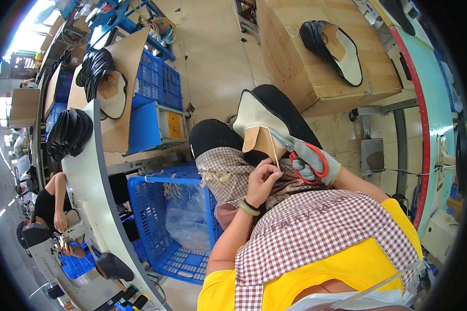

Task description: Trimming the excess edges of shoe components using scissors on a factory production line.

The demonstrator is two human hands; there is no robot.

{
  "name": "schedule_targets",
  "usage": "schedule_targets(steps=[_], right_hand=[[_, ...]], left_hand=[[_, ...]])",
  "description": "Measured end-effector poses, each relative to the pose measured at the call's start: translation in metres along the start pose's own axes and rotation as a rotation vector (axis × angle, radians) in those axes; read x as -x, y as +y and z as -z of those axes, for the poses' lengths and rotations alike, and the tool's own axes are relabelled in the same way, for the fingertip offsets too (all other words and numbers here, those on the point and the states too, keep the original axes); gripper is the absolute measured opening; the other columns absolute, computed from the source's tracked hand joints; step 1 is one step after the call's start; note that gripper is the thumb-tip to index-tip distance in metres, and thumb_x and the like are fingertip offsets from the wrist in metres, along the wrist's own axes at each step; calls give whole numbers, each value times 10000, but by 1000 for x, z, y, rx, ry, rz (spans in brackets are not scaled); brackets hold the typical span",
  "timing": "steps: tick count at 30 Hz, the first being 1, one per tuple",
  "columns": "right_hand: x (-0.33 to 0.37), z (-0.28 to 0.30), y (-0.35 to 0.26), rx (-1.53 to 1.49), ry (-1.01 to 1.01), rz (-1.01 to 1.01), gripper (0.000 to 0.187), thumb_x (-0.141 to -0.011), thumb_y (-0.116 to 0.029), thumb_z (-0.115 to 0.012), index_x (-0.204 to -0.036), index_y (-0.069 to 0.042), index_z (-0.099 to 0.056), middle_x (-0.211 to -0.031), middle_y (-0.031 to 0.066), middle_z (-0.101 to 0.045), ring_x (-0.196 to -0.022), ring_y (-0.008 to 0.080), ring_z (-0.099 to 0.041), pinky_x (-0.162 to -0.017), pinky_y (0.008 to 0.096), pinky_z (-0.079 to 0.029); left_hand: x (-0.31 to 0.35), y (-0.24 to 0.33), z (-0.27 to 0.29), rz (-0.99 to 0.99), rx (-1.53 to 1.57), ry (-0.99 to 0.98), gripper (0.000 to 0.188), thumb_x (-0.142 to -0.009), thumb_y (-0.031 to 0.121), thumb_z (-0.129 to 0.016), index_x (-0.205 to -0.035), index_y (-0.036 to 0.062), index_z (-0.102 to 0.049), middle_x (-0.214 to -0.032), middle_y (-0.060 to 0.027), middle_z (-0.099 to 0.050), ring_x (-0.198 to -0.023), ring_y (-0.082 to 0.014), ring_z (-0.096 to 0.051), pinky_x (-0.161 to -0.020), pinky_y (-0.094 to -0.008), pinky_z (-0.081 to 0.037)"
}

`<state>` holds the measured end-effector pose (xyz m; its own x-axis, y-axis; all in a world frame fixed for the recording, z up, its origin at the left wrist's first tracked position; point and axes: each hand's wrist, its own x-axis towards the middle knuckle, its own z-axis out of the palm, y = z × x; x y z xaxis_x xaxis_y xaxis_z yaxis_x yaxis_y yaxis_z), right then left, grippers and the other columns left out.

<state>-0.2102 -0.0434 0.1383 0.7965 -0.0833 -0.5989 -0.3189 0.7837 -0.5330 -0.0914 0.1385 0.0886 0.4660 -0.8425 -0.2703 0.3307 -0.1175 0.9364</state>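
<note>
Across my lap lies a shoe upper (262, 115), cream lining facing up, with a black edge and a tan heel part. My left hand (263, 181), bare and with a bangle at the wrist, pinches the lower end of a narrow pale strip (274, 150) along the heel part. In a grey glove, my right hand (312, 161) grips scissors (324, 165) with red handles. Their metal blades point up and left and reach the upper's edge beside the strip. Whether the blades are closed is hard to see.
A large carton (290, 57) ahead right bears a stack of shoe uppers (342, 54). More black uppers (70, 132) sit at left by a grey table edge (101, 181). A blue crate (155, 228) with clear plastic stands at my left. Another person (52, 205) works at a sewing machine.
</note>
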Motion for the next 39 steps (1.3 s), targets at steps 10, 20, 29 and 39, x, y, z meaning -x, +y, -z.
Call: schedule_targets(steps=[10,20,29,39], right_hand=[[27,-13,-14,154,46,-68,555,-967,-305,-483,-1454,-128,-285,-705,-28,-506,-508,21,-411,-434,152,-359],[30,-32,-32,365,59,-92,551,-961,-321,-475,-1444,-106,-317,-688,-24,-516,-492,17,-408,-431,159,-350],[26,-33,-49,444,70,-139,540,-952,-312,-482,-1443,-147,-331,-677,-28,-515,-493,19,-433,-438,163,-368],[30,-26,-68,565,76,-240,595,-929,-372,-519,-1441,-127,-341,-733,-36,-524,-538,21,-433,-484,154,-367]], left_hand=[[34,24,10,70,-204,-49,76,-817,6,-625,-860,-15,-565,-1203,-173,-546,-1106,-184,-522,-884,-283,-409],[-43,82,16,-218,-553,437,96,-864,77,-591,-901,17,-526,-710,-117,-576,-674,-199,-592,-619,-323,-462],[-70,58,9,-260,-729,390,119,-778,107,-664,-769,17,-587,-776,-133,-565,-688,-308,-592,-615,-377,-471],[-56,22,-9,-57,-217,271,111,-808,96,-646,-799,-6,-605,-776,-74,-523,-700,-175,-546,-655,-285,-438]])
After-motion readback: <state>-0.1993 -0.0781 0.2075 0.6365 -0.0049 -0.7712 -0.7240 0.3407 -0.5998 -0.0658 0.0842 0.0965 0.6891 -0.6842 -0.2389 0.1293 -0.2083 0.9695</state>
